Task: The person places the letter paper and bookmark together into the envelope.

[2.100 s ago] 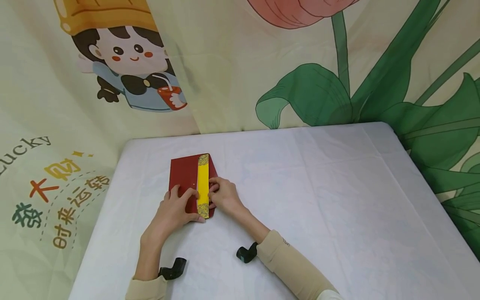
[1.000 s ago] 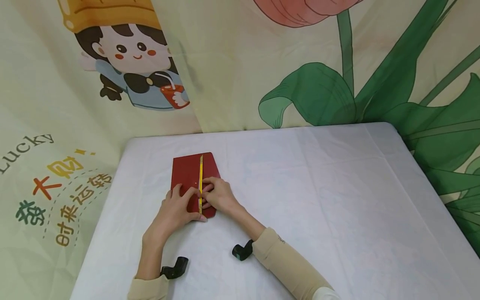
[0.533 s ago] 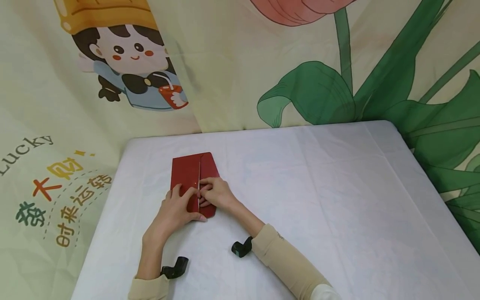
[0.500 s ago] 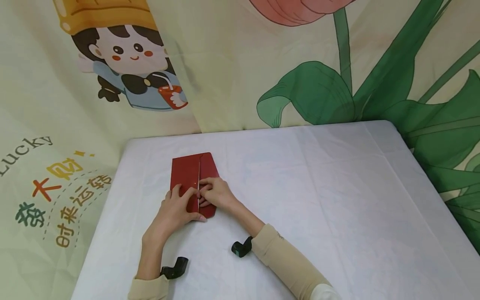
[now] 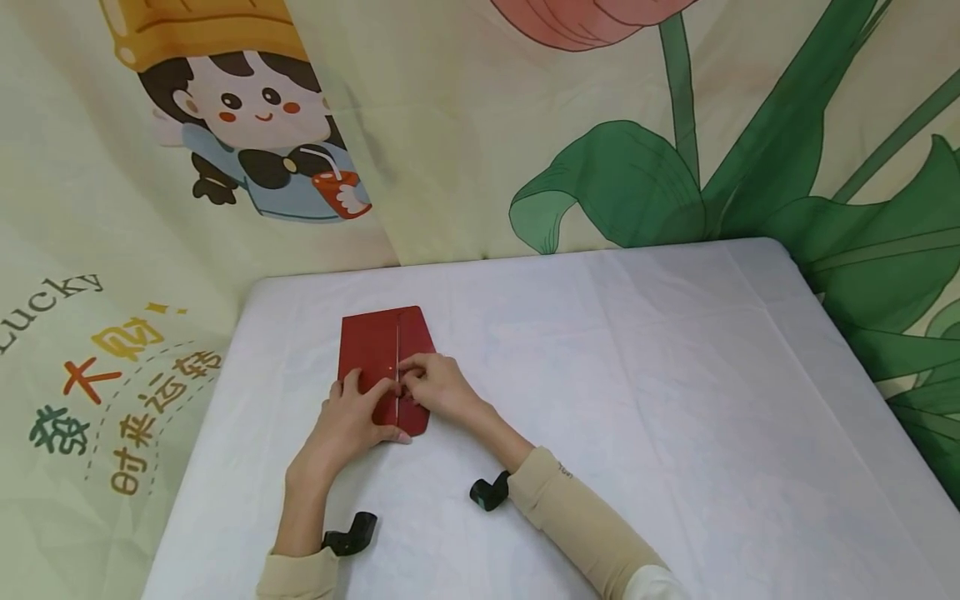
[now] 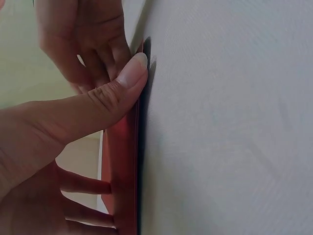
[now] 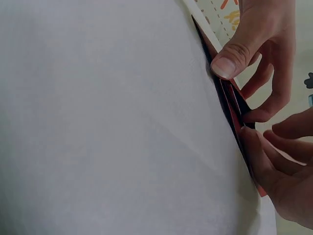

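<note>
A red paper envelope (image 5: 367, 333) lies on the table with its pointed flap (image 5: 417, 333) unfolded to the right. My left hand (image 5: 348, 421) holds the envelope down: the thumb (image 6: 129, 73) sits at its near edge and the other fingers rest on top, the index fingertip at the mouth. In the right wrist view, the mouth (image 7: 230, 93) gapes slightly between the hands. My right hand (image 5: 442, 387) reaches over the flap, fingertips at the mouth, with its thumb (image 7: 254, 147) touching the edge there. The yellow-and-gold piece from earlier is hidden from view.
A white cloth covers the table (image 5: 600, 375). A printed curtain (image 5: 450, 167) hangs behind and to the left. Black wrist cameras (image 5: 351, 533) stick out from both forearms, close above the cloth.
The yellow-and-gold piece slid left into the envelope's mouth under my right hand until it went out of sight. My right fingers then drew back slightly. My left hand stayed in place.
</note>
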`<state>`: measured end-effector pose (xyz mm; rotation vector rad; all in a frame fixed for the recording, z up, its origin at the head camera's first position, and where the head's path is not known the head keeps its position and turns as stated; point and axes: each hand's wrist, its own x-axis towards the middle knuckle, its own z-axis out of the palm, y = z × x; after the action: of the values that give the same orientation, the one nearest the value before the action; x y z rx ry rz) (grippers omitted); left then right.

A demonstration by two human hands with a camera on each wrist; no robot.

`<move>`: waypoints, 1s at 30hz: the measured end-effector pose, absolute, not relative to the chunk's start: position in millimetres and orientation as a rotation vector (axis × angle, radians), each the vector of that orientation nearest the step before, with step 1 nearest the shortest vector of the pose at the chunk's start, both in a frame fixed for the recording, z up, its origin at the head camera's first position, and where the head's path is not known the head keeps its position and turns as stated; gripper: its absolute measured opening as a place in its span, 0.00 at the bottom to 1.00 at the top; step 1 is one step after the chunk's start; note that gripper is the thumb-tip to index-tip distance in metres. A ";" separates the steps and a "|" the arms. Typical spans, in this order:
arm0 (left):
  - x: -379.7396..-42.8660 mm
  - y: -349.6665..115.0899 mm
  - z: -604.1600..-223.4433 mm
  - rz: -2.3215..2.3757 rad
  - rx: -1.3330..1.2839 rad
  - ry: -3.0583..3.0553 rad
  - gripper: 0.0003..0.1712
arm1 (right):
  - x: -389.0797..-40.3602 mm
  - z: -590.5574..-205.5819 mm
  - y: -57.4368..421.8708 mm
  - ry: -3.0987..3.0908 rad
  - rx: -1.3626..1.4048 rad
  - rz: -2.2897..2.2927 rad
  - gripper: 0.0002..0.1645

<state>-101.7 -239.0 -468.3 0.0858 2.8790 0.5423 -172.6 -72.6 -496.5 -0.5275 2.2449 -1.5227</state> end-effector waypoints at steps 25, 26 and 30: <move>-111.2 -216.3 -465.9 0.311 0.106 2.910 0.43 | -166.6 -490.4 -38.6 2.420 -1.057 -1.087 0.18; -110.7 -214.2 -465.1 0.308 0.113 2.906 0.44 | -166.0 -490.0 -33.5 2.410 -1.020 -1.131 0.17; -109.1 -206.1 -461.6 0.324 0.154 2.916 0.41 | -163.6 -487.5 -10.6 2.406 -0.913 -1.248 0.16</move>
<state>-109.1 -206.1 -461.6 0.1535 2.9162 0.3240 -163.6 -10.6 -487.5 -0.9130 2.4059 -1.2479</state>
